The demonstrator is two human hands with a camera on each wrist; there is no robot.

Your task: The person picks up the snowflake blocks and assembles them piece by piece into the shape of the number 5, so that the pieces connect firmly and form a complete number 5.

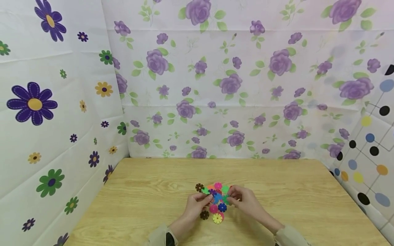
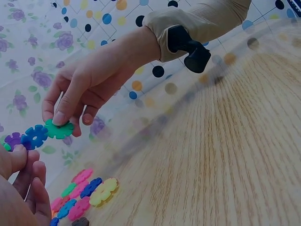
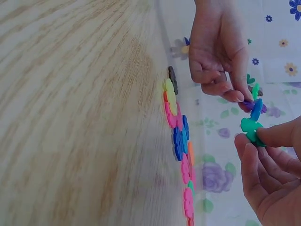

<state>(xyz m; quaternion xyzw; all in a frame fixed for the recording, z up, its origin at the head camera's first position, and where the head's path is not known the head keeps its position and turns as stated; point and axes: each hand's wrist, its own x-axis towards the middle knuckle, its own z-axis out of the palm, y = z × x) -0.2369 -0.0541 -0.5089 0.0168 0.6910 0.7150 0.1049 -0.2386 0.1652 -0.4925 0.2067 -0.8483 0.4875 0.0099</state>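
A short chain of notched plastic snowflake discs is held up between both hands over the table. My left hand (image 1: 194, 204) pinches the chain at its purple disc (image 2: 15, 140), with a light green disc (image 3: 255, 91) beyond it. Joined to the purple disc is a blue disc (image 2: 35, 136). My right hand (image 1: 246, 199) pinches a darker green disc (image 2: 59, 129) between thumb and fingertips. In the right wrist view this green disc meets the blue one at an angle; whether their notches are fully engaged, I cannot tell.
Loose discs lie on the wooden table (image 1: 147, 198) below the hands, among them a yellow disc (image 1: 217, 218), a dark blue disc (image 1: 222, 207), a pink disc (image 1: 213, 208) and brown discs (image 1: 204, 215). Flowered cloth (image 1: 197, 85) hangs behind the table.
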